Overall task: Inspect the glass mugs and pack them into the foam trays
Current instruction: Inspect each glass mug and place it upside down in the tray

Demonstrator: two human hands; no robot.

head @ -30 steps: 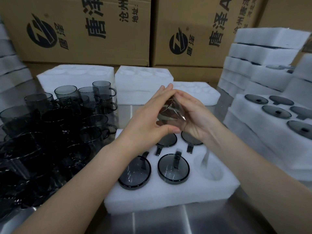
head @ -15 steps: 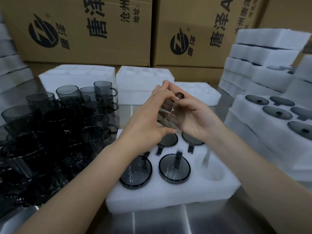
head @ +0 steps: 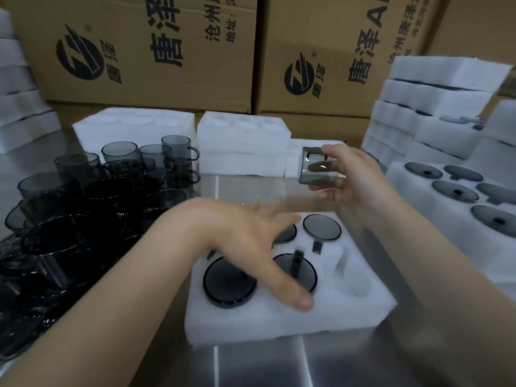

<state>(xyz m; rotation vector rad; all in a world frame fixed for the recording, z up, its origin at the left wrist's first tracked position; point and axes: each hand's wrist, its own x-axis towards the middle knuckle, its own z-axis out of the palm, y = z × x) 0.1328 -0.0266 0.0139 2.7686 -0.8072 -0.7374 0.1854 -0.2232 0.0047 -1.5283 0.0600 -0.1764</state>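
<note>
The blurred left hand point(head: 245, 247) hides most of one mug point(head: 289, 236) in the tray point(head: 279, 322), the dark pile of mugs point(head: 69, 247) merges beyond counting and leaves the left edge, and the boxes point(head: 139, 65) are cut off above.

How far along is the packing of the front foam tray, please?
Done: four mugs sit upside down in the front foam tray, and another tray at the right holds more. In hand: the right hand holds one mug; the left hand hovers open over the tray. Left: at least one empty pocket at its front right, plus the loose mugs on the left.
</note>
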